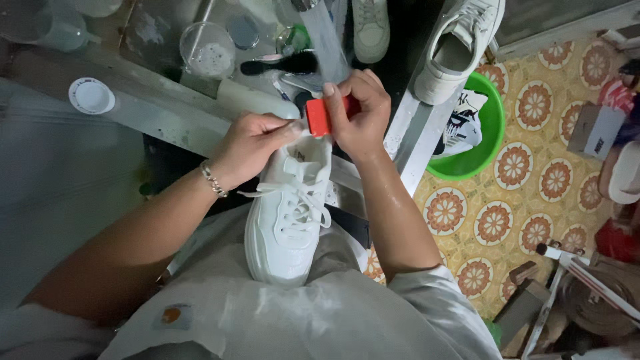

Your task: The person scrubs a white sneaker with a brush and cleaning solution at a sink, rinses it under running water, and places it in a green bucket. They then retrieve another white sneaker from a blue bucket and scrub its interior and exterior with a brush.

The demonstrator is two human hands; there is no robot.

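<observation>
Two hands meet over a white sneaker (288, 217) in the single head view, the shoe resting sole-down on the person's lap with its toe toward the body and its heel opening up under the fingers. The left hand (250, 148), a bracelet (213, 179) at its wrist, has its fingers (288, 130) closed narrowly on the tongue or collar of the sneaker, seemingly to steady it and hold the opening taut. The right hand (360, 113) has its fingers (333, 100) wrapped around a small red block (320, 117), probably a brush or sponge, pressed against the shoe's collar just beside the left fingertips; which kind of tool it is cannot be told. The loose laces (293, 193) lie below both sets of fingers. Beyond the fingers, a wet counter (167, 113) carries a clear cup (207, 50) with pale powder or foam, a black brush (280, 65) and a white lid (91, 96). Past the right fingers, another white sneaker (457, 50) leans upside the counter edge, and a third shoe (371, 27) stands further off. To the right of the right wrist a green basin (497, 143) sits on the patterned tile floor (527, 200), holding a black-and-white item.
</observation>
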